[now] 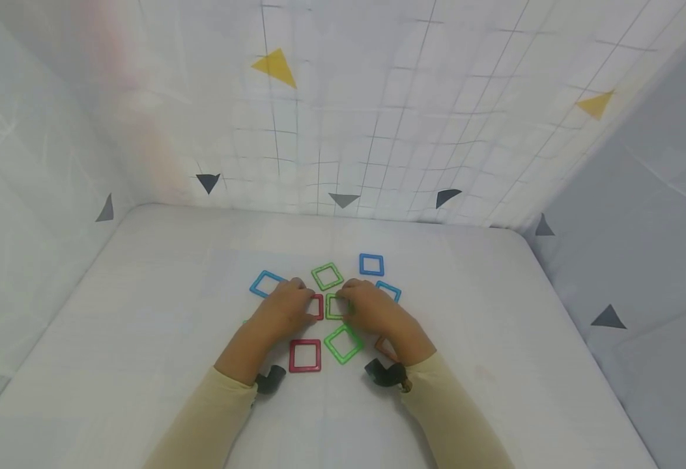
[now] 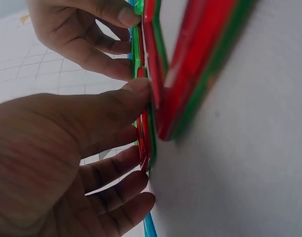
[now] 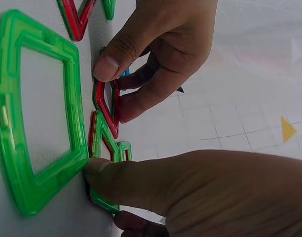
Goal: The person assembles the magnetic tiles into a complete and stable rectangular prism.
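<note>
The left hand (image 1: pixel 286 309) of a person in beige sleeves pinches a red square frame (image 1: pixel 321 307) between thumb and curled fingers, low over the middle of a pale tabletop (image 1: pixel 143 339). Opposite, the right hand (image 1: pixel 374 309) pinches a green square frame (image 1: pixel 328 306), its thumb on the near edge. The two frames are just beside each other, side to side; whether their edges touch is hard to tell. The wrist views show a green layer under the red piece and a red layer under the green one.

More frames surround the pair. Just beyond it, a tilted green frame (image 1: pixel 317 281) lies turned at an angle; past that, to the right, is a dark-blue frame (image 1: pixel 372 273). A light-blue frame (image 1: pixel 257 280) sits by the fingers of the left hand, and another blue frame (image 1: pixel 398 296), partly covered, shows behind the right. On the near side, a second red frame (image 1: pixel 305 369) lies squarely beside a green diamond-turned frame (image 1: pixel 333 352), while an orange frame (image 1: pixel 379 344) peeks out from under the right wrist.

Black curved pieces (image 1: pixel 385 373) jut inward at both wrists. Behind the tabletop rises a white grid-lined backdrop (image 1: pixel 343 150), marked with yellow, grey and black triangles.
</note>
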The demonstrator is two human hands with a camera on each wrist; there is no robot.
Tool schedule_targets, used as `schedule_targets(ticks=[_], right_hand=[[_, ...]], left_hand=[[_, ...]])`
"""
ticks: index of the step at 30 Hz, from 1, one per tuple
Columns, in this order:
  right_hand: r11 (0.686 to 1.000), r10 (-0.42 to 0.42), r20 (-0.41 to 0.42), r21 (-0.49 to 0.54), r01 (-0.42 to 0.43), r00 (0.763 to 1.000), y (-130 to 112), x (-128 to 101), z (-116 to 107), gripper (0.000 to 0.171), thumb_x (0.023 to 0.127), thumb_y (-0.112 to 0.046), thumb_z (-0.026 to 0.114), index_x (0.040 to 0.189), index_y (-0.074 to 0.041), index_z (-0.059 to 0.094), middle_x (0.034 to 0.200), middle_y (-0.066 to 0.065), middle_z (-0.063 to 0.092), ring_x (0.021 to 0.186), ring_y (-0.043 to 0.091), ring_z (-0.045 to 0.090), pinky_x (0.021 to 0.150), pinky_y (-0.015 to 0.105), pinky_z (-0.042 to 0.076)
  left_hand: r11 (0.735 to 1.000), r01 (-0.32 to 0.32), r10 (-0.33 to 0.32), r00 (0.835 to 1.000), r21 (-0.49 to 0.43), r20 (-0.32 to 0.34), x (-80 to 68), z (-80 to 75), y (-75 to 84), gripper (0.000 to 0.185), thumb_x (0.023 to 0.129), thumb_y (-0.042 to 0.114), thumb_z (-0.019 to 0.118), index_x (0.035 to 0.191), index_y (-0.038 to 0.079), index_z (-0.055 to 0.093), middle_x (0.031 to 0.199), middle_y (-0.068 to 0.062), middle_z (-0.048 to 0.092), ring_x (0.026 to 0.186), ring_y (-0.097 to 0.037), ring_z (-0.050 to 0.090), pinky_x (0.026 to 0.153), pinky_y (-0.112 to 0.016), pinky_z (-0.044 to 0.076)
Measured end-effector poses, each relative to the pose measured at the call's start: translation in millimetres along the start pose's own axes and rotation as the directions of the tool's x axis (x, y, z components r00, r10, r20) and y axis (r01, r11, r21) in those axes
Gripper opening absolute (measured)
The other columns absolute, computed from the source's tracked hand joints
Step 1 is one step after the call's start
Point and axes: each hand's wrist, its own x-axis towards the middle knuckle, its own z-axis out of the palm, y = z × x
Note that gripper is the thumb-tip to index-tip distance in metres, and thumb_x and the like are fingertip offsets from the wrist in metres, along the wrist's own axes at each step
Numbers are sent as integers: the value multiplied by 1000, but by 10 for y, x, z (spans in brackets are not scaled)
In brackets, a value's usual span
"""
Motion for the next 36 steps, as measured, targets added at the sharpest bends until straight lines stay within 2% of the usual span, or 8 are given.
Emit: schedule_targets(ticks=[12, 19, 22, 27, 32, 36], right_hand=[[1000, -5, 3, 2, 4, 1000, 11, 20, 6, 45, 88, -19, 75, 132, -20, 65, 132, -2, 62, 117, 17, 57, 101, 36, 52], [1000, -4, 5, 5, 4, 1000, 14, 28, 18, 46, 88, -19, 76, 132, -20, 65, 132, -2, 62, 117, 17, 57, 100, 36, 52], [1000, -7, 8, -2, 7, 1000, 18, 27, 19, 45, 88, -20, 75, 132, -20, 65, 132, -2, 62, 118, 17, 56, 101, 36, 52], [1000, -6, 13, 4, 6, 1000, 19, 27, 18, 45, 88, -21, 75, 132, -20, 65, 132, -2, 61, 118, 17, 56, 101, 35, 51], [1000, -9, 15, 3, 9, 1000, 15, 25, 16, 46, 89, -22, 75, 133, -20, 64, 134, -1, 60, 120, 17, 55, 102, 36, 51], [1000, -7, 14, -3, 7, 1000, 18, 30, 24, 45, 89, -23, 75, 133, -20, 64, 134, -2, 60, 118, 17, 54, 102, 36, 51]], left_hand=[[1000, -27, 27, 1000, 12, -12, -7, -11, 7, 49, 83, 29, 82, 127, 14, 66, 116, -4, 61, 106, -20, 54, 93, -35, 56], [1000, -19, 19, 1000, 0, -2, -6, -14, 7, 50, 83, 29, 82, 128, 14, 65, 115, -3, 61, 106, -19, 53, 94, -35, 55], [999, 2, -1, 1000, -45, 17, -8, -23, -18, 54, 84, 30, 81, 132, 15, 62, 119, -2, 60, 108, -19, 53, 96, -37, 54], [986, 81, -76, 996, -149, 41, -6, -71, -112, 61, 86, 33, 79, 140, 17, 56, 130, -3, 58, 116, -21, 54, 102, -42, 51], [984, 92, -87, 995, -152, 39, 17, -138, -203, 61, 88, 36, 76, 142, 14, 55, 141, -8, 54, 132, -29, 50, 108, -49, 45], [983, 97, -93, 995, -158, 29, 32, -165, -248, 61, 90, 37, 73, 142, 14, 54, 143, -10, 52, 135, -30, 47, 109, -50, 43]])
